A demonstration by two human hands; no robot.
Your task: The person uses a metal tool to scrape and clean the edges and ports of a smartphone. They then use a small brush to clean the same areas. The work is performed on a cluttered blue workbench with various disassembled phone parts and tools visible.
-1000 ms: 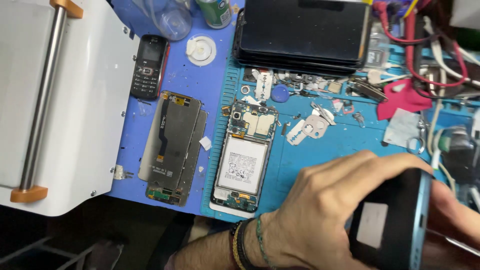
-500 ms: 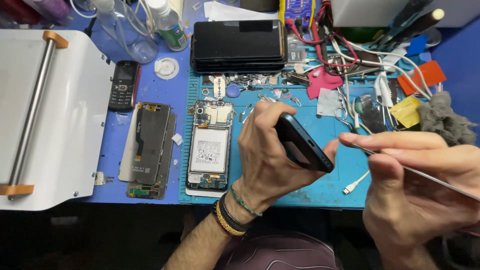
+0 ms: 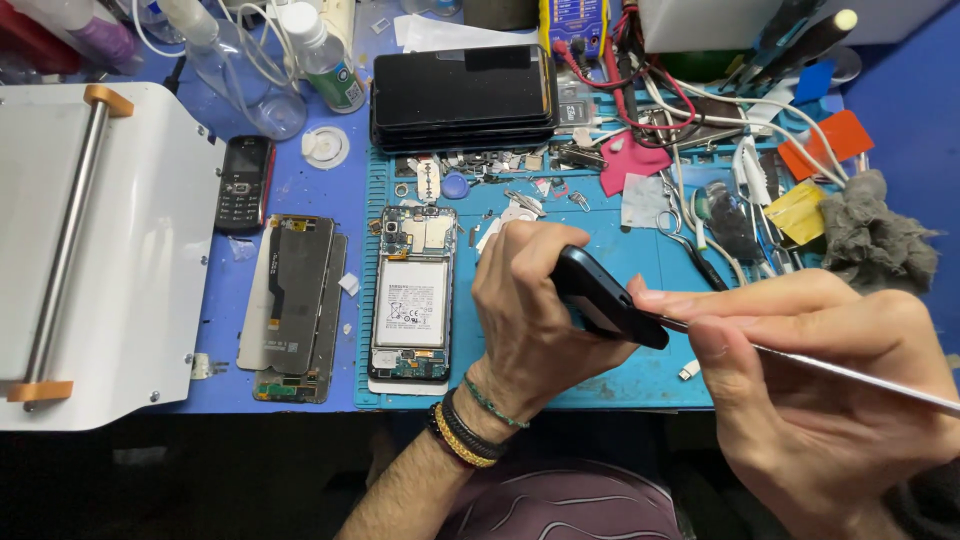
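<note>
Left hand (image 3: 530, 320) gripped dark phone (image 3: 605, 297); right hand (image 3: 810, 380) pinched thin metal pry tool (image 3: 850, 372), tip at phone's 3 o'clock edge. We judged prying begun, phone unopened.

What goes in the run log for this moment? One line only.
left hand: grips dark slim phone | right hand: holds thin metal pry tool at phone's edge | opened phone with white battery: flat on blue mat

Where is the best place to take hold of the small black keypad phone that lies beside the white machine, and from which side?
Probably by its two long edges, coming from above. The keypad phone lies flat, face up, on the blue mat, with bare mat along both long sides, so fingers could pinch across its narrow width.
</note>
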